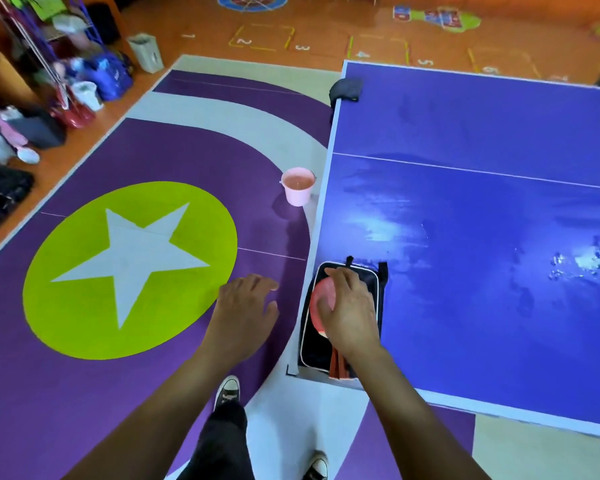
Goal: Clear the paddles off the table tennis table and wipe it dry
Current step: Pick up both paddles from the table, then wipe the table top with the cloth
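Observation:
A blue table tennis table (482, 209) fills the right side, its surface wet with smeared streaks and droplets. At its near left corner lies a black paddle case (317, 344) with white piping, holding red paddles (321, 299) whose handles stick out toward me. My right hand (349, 306) rests flat on the top red paddle, fingers spread over it. My left hand (245, 306) hovers over the floor left of the table, fingers relaxed and holding nothing. A dark cloth (346, 90) hangs over the table's far left edge.
A pink bucket (298, 190) with liquid stands on the purple floor mat beside the table's left edge. Bags, shoes and a rack line the left wall. A white bin (146, 51) stands at the back. My feet are below, near the table's corner.

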Demonstrator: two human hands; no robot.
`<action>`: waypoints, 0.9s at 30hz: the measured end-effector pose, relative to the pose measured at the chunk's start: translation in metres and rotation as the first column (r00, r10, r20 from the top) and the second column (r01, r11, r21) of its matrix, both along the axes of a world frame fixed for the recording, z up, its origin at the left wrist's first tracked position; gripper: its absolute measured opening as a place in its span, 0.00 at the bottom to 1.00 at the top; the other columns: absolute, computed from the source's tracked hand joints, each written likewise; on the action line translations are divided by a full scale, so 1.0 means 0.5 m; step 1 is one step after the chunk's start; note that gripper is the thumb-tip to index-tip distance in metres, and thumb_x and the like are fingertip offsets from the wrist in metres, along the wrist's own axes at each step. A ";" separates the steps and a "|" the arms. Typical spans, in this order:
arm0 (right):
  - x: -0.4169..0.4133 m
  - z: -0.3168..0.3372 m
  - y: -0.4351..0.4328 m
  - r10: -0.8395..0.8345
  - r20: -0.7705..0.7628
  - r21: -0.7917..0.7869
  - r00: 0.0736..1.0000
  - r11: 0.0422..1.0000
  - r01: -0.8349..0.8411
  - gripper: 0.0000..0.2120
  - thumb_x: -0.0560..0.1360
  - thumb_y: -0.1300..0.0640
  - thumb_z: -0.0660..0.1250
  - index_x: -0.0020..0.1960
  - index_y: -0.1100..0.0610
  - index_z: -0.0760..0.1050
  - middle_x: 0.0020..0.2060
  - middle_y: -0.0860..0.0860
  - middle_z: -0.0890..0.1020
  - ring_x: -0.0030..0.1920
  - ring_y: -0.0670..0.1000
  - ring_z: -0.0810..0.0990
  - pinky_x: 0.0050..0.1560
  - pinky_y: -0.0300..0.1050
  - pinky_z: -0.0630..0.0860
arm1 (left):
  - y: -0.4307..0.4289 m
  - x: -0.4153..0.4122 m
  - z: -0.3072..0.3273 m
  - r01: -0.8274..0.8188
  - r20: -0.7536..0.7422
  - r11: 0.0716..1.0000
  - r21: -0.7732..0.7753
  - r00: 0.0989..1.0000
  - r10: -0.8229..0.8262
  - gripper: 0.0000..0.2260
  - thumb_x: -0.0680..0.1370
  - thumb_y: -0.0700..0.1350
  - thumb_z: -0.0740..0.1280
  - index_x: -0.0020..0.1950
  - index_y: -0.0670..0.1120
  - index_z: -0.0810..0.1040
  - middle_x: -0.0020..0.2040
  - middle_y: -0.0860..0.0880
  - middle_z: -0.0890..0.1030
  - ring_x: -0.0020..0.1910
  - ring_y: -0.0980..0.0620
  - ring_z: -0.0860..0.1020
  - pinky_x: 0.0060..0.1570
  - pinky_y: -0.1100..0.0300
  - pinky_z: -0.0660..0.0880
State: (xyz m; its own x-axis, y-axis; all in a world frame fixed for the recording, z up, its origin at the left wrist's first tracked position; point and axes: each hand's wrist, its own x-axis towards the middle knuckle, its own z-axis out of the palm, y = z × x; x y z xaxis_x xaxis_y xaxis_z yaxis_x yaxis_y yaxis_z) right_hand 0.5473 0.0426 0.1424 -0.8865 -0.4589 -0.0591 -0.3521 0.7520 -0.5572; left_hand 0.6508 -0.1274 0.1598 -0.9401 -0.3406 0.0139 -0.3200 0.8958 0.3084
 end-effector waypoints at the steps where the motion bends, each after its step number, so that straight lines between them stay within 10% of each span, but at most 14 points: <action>1: -0.006 0.002 -0.024 -0.003 -0.014 -0.001 1.000 1.000 0.003 0.23 0.79 0.55 0.65 0.73 0.54 0.71 0.71 0.52 0.73 0.68 0.57 0.72 0.70 0.51 0.66 | -0.022 -0.006 0.002 0.001 -0.012 1.000 0.009 1.000 0.000 0.13 0.80 0.47 0.66 0.64 0.50 0.78 0.61 0.50 0.78 0.60 0.45 0.75 0.62 0.50 0.67; 27: -0.367 -0.013 -0.679 -0.165 -0.015 -0.013 0.986 0.986 0.165 0.22 0.79 0.54 0.65 0.73 0.54 0.71 0.68 0.53 0.73 0.65 0.59 0.74 0.67 0.56 0.69 | -0.695 -0.422 0.008 0.200 -0.059 0.979 0.038 0.979 -0.198 0.13 0.75 0.47 0.64 0.56 0.48 0.81 0.53 0.49 0.82 0.52 0.42 0.80 0.53 0.47 0.75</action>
